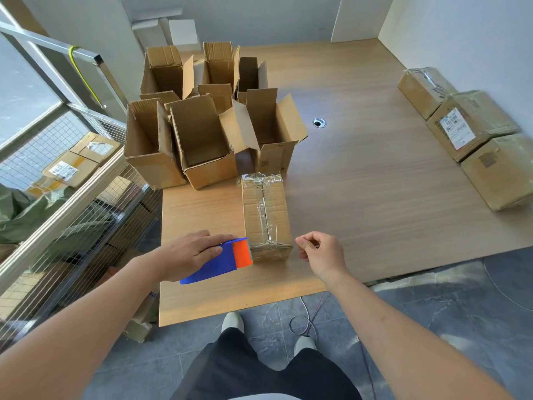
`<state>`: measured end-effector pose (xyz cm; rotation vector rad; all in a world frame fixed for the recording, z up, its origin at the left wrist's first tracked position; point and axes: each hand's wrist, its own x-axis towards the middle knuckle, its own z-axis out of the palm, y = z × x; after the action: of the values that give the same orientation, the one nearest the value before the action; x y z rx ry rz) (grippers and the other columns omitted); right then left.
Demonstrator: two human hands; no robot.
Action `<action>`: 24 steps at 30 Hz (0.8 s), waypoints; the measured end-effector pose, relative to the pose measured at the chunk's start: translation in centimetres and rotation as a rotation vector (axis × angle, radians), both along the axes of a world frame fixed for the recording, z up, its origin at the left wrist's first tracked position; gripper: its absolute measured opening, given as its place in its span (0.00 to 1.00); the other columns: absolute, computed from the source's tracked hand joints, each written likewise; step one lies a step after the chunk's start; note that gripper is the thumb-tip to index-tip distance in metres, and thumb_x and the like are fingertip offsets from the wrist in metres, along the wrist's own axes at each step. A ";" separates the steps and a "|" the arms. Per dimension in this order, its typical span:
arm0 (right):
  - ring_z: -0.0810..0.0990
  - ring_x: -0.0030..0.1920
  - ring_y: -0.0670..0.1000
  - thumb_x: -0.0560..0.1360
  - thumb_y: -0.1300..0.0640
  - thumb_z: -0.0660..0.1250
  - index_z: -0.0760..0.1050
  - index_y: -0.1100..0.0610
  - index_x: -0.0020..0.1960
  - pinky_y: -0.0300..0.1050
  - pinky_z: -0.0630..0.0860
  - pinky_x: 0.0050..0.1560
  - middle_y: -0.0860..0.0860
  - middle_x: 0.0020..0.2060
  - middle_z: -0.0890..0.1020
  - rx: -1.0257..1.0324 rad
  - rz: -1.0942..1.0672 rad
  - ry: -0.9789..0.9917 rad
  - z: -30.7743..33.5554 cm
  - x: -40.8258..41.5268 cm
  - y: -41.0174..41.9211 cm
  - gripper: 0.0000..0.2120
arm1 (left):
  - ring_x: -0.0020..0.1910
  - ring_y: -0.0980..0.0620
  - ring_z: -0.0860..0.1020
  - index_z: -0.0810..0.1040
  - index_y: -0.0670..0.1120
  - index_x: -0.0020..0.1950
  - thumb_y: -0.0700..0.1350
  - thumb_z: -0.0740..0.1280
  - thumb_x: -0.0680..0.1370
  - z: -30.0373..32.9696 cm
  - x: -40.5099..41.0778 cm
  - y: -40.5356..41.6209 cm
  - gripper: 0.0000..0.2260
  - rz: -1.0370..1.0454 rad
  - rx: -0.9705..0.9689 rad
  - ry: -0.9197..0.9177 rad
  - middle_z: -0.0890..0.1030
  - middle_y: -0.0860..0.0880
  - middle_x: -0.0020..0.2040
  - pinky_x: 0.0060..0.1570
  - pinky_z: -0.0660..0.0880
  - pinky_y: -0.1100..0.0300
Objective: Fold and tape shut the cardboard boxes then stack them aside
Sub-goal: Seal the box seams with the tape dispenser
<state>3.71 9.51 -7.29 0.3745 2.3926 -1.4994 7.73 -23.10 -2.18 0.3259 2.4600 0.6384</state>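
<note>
head view | my left hand (191,251) grips the blue-and-orange plastic tape dispenser (222,261), its orange end against the near left corner of the taped brown cardboard box (265,215) on the wooden table (375,183) | my right hand (320,254) hovers just right of the box, fingers loosely curled, holding nothing | open cardboard boxes (202,140) far left

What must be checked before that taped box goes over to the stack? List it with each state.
1. Top seam of the closed brown cardboard box taped along its length: ok.
2. Near end taped down: cannot tell, the blue and orange tape dispenser covers part of it.
3. Tape cut free from dispenser: cannot tell.
4. Left hand free for lifting: not ok, it holds the dispenser.
5. Right hand free: ok, holds nothing, fingers loosely curled.
6. Stack of sealed cardboard boxes on the wooden table, path bare: ok.
</note>
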 end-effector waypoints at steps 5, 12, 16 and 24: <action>0.81 0.31 0.48 0.82 0.53 0.68 0.80 0.51 0.49 0.61 0.83 0.48 0.49 0.39 0.84 -0.021 0.065 -0.080 -1.2 -0.2 -0.6 0.05 | 0.53 0.56 0.74 0.58 0.73 0.76 0.58 0.50 0.86 -0.1 -0.9 0.1 0.19 0.013 -0.008 -0.030 0.74 0.58 0.52 0.60 0.70 0.46; 0.82 0.52 0.57 0.84 0.56 0.54 0.66 0.42 0.75 0.47 0.72 0.49 0.50 0.57 0.81 0.223 0.068 0.058 -2.3 0.6 -1.5 0.21 | 0.55 0.58 0.73 0.59 0.73 0.76 0.57 0.51 0.87 0.0 -1.7 0.1 0.18 0.005 -0.023 -0.053 0.74 0.61 0.53 0.59 0.68 0.49; 0.66 0.76 0.53 0.85 0.49 0.52 0.64 0.54 0.79 0.51 0.65 0.74 0.53 0.76 0.69 0.536 0.400 0.647 -1.3 0.1 -2.3 0.24 | 0.55 0.57 0.73 0.59 0.73 0.76 0.58 0.51 0.87 0.0 -1.9 0.0 0.19 -0.001 -0.017 -0.077 0.74 0.60 0.55 0.61 0.69 0.47; 0.46 0.83 0.54 0.85 0.49 0.60 0.46 0.46 0.84 0.57 0.50 0.82 0.51 0.84 0.49 0.820 0.941 0.780 -4.0 -0.9 -3.4 0.34 | 0.55 0.55 0.74 0.58 0.74 0.76 0.59 0.51 0.86 0.0 -1.2 -0.6 0.19 0.041 0.059 -0.122 0.74 0.56 0.54 0.61 0.70 0.47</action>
<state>2.76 6.08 -11.31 -1.2381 2.9087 -0.1855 6.57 -23.65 -2.13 0.2522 2.3398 0.7284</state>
